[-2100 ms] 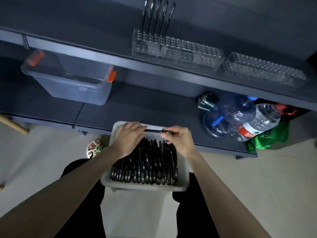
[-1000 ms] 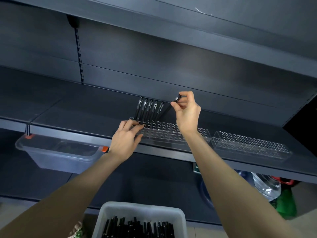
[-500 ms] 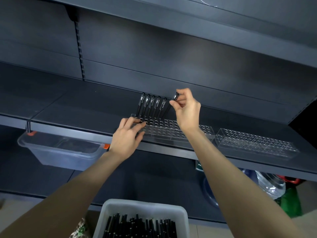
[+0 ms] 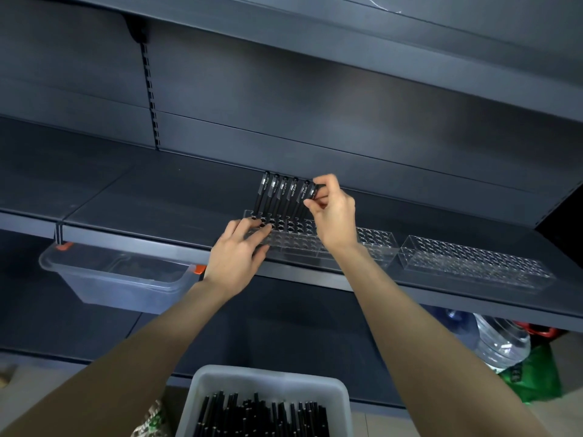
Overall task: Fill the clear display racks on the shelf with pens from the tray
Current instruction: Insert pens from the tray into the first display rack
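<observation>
R hand (image 4: 334,212) pinches a pen (image 4: 313,193) near its top w/ thumb & fingertips, steering it into the next hole beside the standing pens (image 4: 277,192). L hand (image 4: 236,253), fingers flat, presses the near rack (image 4: 375,244) on the shelf (image 4: 126,197), prob. to stop it sliding. 2nd rack (image 4: 473,260) empty; tray (image 4: 340,395) below holds plenty more.

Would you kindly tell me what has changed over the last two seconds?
The right hand lifted one black pen from the white plastic tray and is pinching it down beside the five standing pens in the clear perforated rack. The left hand left the tray and rests on that rack's left end. The other clear rack stayed empty.
</observation>
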Motion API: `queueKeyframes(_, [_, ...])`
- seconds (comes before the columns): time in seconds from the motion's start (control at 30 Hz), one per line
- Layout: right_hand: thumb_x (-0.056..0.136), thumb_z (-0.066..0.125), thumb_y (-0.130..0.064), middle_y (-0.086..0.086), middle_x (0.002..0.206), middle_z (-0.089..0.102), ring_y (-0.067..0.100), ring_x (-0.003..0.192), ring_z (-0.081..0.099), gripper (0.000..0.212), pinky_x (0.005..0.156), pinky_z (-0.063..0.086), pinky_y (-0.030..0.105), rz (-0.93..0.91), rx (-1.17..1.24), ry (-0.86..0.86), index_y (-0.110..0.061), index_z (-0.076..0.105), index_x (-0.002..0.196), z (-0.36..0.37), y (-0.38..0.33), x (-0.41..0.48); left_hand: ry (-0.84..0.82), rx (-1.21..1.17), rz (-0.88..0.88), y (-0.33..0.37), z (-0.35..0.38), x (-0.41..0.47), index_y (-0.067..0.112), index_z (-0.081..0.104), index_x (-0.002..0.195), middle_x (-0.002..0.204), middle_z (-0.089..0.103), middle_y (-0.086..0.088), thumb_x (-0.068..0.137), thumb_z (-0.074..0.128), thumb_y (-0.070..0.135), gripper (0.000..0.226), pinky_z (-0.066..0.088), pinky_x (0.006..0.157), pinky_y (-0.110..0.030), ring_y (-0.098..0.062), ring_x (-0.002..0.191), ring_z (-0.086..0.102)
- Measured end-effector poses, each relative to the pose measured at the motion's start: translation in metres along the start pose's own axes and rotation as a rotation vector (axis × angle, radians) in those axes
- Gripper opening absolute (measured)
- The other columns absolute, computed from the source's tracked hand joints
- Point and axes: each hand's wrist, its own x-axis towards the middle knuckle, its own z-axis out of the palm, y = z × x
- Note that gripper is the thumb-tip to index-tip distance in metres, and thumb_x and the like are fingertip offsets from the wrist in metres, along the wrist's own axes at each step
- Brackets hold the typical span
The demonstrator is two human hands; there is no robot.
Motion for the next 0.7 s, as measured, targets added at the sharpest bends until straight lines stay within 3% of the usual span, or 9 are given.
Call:
queueKeyframes(0.1, [0.087,0.064,-0.003,0.008,0.095,0.058,0.021,0.085,0.061,0.046,0.083,0.053,0.038,0.040,0.019,-0.021,-0.010,0.047,0.129,-0.004,-0.004,-0.004,-0.029,0.057,0.015,0.001,-0.004,0.001,0.007,0.065,0.115,0.112,0.063,-0.011,0.080,0.071,0.018,0.037,0.043,0.097,-0.050,-0.033,0.101,0.061])
queueKeyframes(0.17, [0.087,0.064,-0.004,0.008,0.103,0.058,0.021,0.086,0.062,0.052,0.084,0.053,0.038,0.072,0.035,-0.029,-0.013,0.042,0.134,-0.007,-0.007,-0.011,-0.048,0.064,-0.003,0.002,-0.012,0.002,0.008,0.064,0.117,0.117,0.063,-0.010,0.084,0.058,0.030,0.040,0.029,0.104,-0.047,-0.031,0.106,0.061])
queueKeyframes(0.27, [0.088,0.063,-0.005,0.008,0.113,0.056,0.020,0.091,0.061,0.054,0.084,0.053,0.041,0.102,0.044,-0.042,-0.014,0.039,0.136,-0.014,-0.010,-0.029,-0.109,0.017,-0.034,0.006,-0.027,-0.005,0.010,0.062,0.119,0.121,0.061,-0.009,0.084,0.041,0.040,0.050,0.029,0.107,-0.046,-0.029,0.113,0.056])
queueKeyframes(0.43, [0.088,0.064,-0.012,0.006,0.121,0.058,0.021,0.104,0.058,0.047,0.090,0.049,0.042,0.177,0.009,-0.113,-0.014,0.045,0.131,-0.020,0.001,-0.091,-0.212,-0.074,-0.102,0.023,-0.040,-0.047,0.010,0.059,0.123,0.117,0.059,-0.008,0.085,0.053,0.033,0.045,0.044,0.092,-0.044,-0.031,0.107,0.054])
queueKeyframes(0.53, [0.089,0.063,-0.017,0.004,0.123,0.058,0.021,0.108,0.057,0.041,0.089,0.049,0.042,0.248,-0.048,-0.200,-0.015,0.049,0.128,-0.014,0.016,-0.151,-0.389,-0.087,-0.170,0.036,-0.036,-0.093,0.011,0.054,0.129,0.123,0.055,-0.008,0.088,0.061,0.025,0.044,0.040,0.096,-0.042,-0.030,0.115,0.049])
queueKeyframes(0.7, [0.091,0.059,-0.018,0.002,0.128,0.053,0.020,0.117,0.052,0.041,0.090,0.046,0.032,0.389,-0.195,-0.466,-0.018,0.047,0.131,0.002,0.048,-0.257,-0.726,-0.029,-0.250,0.050,-0.021,-0.176,0.018,0.044,0.137,0.134,0.046,-0.004,0.092,0.053,0.031,0.048,0.033,0.100,-0.038,-0.026,0.122,0.042])
